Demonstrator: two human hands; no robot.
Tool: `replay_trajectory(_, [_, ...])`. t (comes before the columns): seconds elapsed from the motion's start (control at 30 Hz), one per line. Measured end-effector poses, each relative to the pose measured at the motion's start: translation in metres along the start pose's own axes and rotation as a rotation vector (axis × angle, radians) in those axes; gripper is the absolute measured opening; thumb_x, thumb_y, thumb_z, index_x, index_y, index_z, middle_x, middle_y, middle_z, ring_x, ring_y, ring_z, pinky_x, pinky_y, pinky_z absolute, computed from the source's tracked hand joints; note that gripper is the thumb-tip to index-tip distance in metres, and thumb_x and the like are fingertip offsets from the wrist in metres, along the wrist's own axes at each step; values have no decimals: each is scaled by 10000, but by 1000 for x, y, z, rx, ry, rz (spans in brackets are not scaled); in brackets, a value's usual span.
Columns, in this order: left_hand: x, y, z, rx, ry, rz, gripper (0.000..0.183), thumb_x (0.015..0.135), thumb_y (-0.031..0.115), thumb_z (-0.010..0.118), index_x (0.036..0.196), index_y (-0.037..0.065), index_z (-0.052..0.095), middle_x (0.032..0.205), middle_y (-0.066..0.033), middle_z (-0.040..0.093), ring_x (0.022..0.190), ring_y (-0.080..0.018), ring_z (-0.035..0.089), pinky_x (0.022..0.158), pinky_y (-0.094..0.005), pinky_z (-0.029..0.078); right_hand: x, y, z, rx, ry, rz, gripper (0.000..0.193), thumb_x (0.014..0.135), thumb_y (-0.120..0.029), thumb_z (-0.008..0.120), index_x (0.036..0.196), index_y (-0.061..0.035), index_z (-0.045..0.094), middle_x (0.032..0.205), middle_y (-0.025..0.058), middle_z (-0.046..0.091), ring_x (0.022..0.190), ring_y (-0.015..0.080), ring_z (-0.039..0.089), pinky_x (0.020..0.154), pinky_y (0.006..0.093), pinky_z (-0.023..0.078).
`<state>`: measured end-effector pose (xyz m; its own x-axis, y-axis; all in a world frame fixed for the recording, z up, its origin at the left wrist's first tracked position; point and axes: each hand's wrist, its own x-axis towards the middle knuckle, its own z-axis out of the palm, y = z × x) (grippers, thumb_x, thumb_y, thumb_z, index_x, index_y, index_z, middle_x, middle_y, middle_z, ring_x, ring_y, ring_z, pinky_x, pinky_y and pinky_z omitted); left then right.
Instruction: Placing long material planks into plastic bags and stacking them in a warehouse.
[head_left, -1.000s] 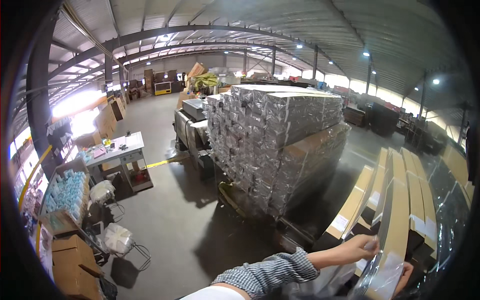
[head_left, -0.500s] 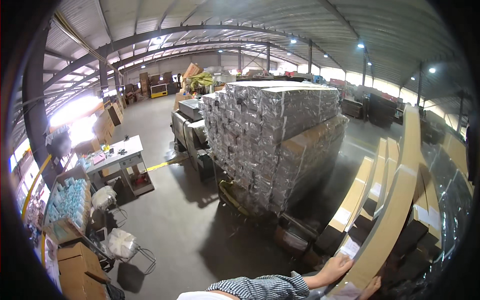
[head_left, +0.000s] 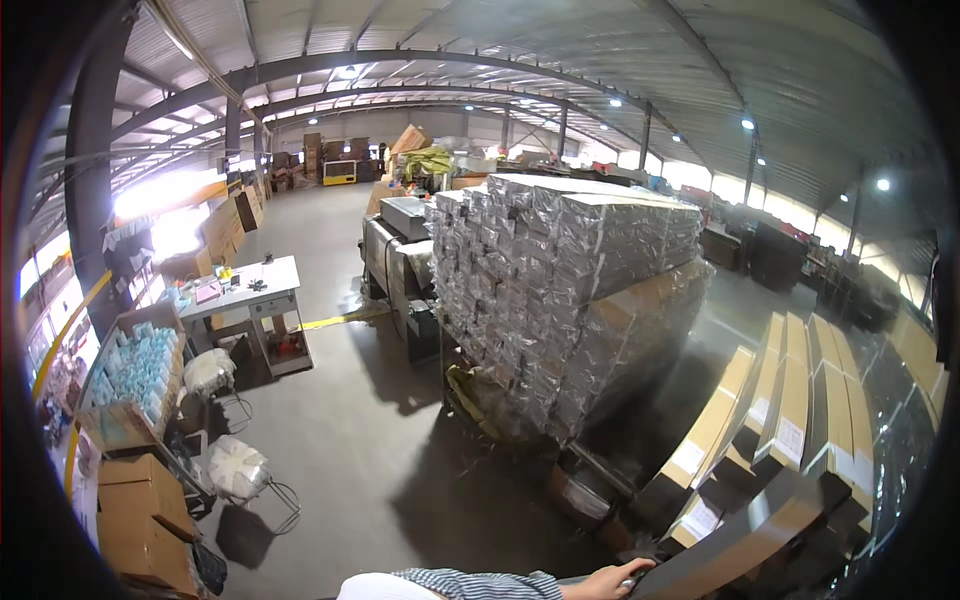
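My left hand (head_left: 608, 581), at the end of a striped sleeve, reaches across the lower edge. Its fingers close on the near edge of a long narrow cardboard box (head_left: 765, 525). A small dark patch shows at the fingertips, too small to make out. The box slants up to the right, low in front of a stack of similar long boxes (head_left: 790, 395) with white labels. The lower edge cuts off its near part. My right hand is out of sight.
A tall pallet load of film-wrapped long boxes (head_left: 570, 290) fills the middle. Leftward stand a white worktable (head_left: 265, 285), padded stools (head_left: 238, 468), a crate of pale-blue items (head_left: 140, 375) and an opened carton (head_left: 145, 510). A low cart (head_left: 590, 485) sits by the load's base.
The long box, raised high across the stack before, has dropped low toward the lower edge. My left hand has moved down and left with it. The right hand's fingers have left the view.
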<state>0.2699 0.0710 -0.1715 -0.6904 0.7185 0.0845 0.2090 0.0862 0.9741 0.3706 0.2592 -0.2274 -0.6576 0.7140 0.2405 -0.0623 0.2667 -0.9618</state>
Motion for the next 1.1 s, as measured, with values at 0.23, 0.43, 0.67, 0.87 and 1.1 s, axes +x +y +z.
replay_trajectory(0.23, [-53, -88, -35, 143, 14, -79, 377, 925, 130, 493, 1302, 141, 480, 853, -187, 644, 772, -349, 640, 666, -453, 474, -26, -12, 28, -4, -99, -31, 331, 917, -168, 586, 1171, 35, 522, 1104, 129, 609, 979, 227, 574, 874, 380, 483])
replay_trajectory(0.43, [-69, -36, -61, -142, 194, -162, 140, 931, 151, 443, 1029, 85, 518, 750, -196, 619, 690, -354, 617, 626, -459, 493, -48, -16, 50, -14, -148, -64, 324, 913, -157, 588, 1171, 29, 524, 1105, 128, 607, 985, 225, 573, 876, 375, 481])
replay_trajectory(0.67, [-56, -80, -82, -182, 43, -169, 73, 882, 118, 555, 850, 63, 519, 599, -65, 533, 567, -212, 593, 517, -382, 475, -59, 30, 80, 34, -247, 53, 223, 915, -22, 531, 1138, -12, 533, 1007, 79, 601, 942, 184, 577, 835, 319, 482])
replay_trajectory(0.87, [-61, -76, -130, 117, -272, 77, 269, 874, 15, 531, 1097, 64, 673, 860, -90, 690, 738, -124, 609, 654, -288, 503, -74, 5, 96, 125, -97, 76, 143, 901, -9, 541, 1044, -21, 543, 779, 33, 544, 691, 134, 515, 653, 271, 441])
replay_trajectory(1.1, [-43, -83, -131, -351, -235, 36, 339, 973, 310, 592, 748, 60, 554, 619, 12, 489, 560, -76, 436, 515, -267, 345, -93, -82, 127, -395, -302, -579, 565, 891, -261, 675, 1330, 23, 461, 1290, 185, 546, 1210, 315, 519, 1030, 419, 392])
